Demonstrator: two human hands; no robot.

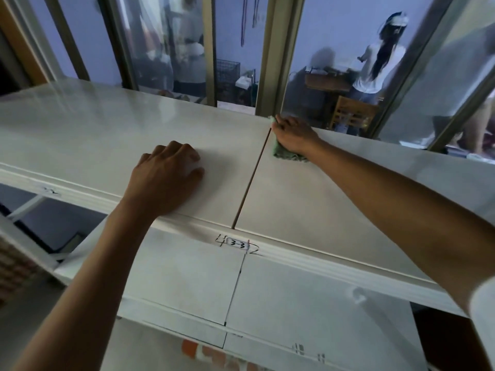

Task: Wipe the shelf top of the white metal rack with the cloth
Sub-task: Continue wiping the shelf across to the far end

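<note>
Nearest the camera, a lower shelf [187, 279] of the white metal rack [308, 259] runs across the bottom of the view, its panels meeting at a thin dark seam. Above it the rack's front rail carries a small label [237, 244] reading "3-3", with handwritten marks on either side of it.

Beyond the rail lies the shelf top [80, 129], a pale glossy surface made of two panels divided by a dark gap [251, 178] running from near to far. The left hand [167, 174] rests on the left panel close to the front rail, knuckles up and fingers loosely curled against the surface, holding nothing. The left forearm reaches in from the lower left.

Farther back, just right of the gap and near the far edge of the shelf top, the right hand [293, 135] presses down on a green cloth [288, 153], fingers curled over it. The cloth is bunched beneath the palm, with its crumpled edge showing on the near side of the hand and a small corner sticking out past the fingertips. The right arm stretches in from the lower right.

Past the shelf stand tall window frames [267, 49]. Through the glass a person [375, 57] with long dark hair and a white top is seen from behind, beside a wooden chair [351, 113].
</note>
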